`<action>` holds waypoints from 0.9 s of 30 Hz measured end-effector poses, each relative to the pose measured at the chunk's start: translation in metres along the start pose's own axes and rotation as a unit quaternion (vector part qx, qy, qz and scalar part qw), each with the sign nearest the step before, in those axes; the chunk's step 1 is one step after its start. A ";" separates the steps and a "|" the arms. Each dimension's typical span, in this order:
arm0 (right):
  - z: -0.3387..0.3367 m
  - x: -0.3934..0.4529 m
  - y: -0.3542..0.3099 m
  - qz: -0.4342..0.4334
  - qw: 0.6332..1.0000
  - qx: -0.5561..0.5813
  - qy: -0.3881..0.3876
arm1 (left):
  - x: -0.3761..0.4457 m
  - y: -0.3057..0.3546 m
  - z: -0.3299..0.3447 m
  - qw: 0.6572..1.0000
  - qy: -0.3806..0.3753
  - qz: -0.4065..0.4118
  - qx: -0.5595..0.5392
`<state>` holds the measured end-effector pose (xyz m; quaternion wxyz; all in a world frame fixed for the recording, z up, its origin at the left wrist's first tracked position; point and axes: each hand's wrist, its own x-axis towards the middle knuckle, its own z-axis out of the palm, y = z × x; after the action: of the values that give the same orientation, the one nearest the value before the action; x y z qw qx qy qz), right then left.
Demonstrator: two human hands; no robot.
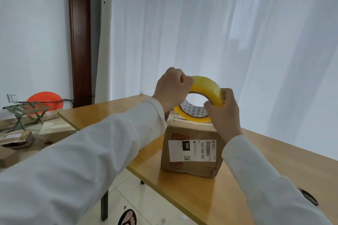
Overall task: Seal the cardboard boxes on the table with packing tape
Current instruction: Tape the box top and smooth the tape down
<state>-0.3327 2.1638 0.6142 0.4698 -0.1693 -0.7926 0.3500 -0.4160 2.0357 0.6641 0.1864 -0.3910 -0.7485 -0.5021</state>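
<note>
Surface (pixel 210 195): wooden, spread beneath both hands.
Cardboard box (pixel 192 153): stood on the surface, directly below the fingers, label facing the camera.
Tape roll (pixel 204 85): yellow, held upright just above the box.
Left hand (pixel 172 89): fingers curled round the roll's left side.
Right hand (pixel 224 109): fingers pinched on the roll's right edge.

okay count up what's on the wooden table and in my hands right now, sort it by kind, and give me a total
Cardboard boxes: 1, the labelled box standing on the table.
Tape rolls: 1, the yellow roll held above the box by the left hand and right hand.
Dark, partly hidden object at the table's right edge: 1, kind unclear.
Total: 3
</note>
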 end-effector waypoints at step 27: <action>-0.013 0.095 -0.021 -0.011 0.940 -0.155 -0.303 | 0.006 -0.092 0.031 0.980 0.017 -0.176 -0.088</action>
<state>-0.3683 2.2113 0.6925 0.1796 -0.1170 -0.9436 0.2525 -0.4869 2.0488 0.5987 0.0727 -0.2597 -0.7552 -0.5975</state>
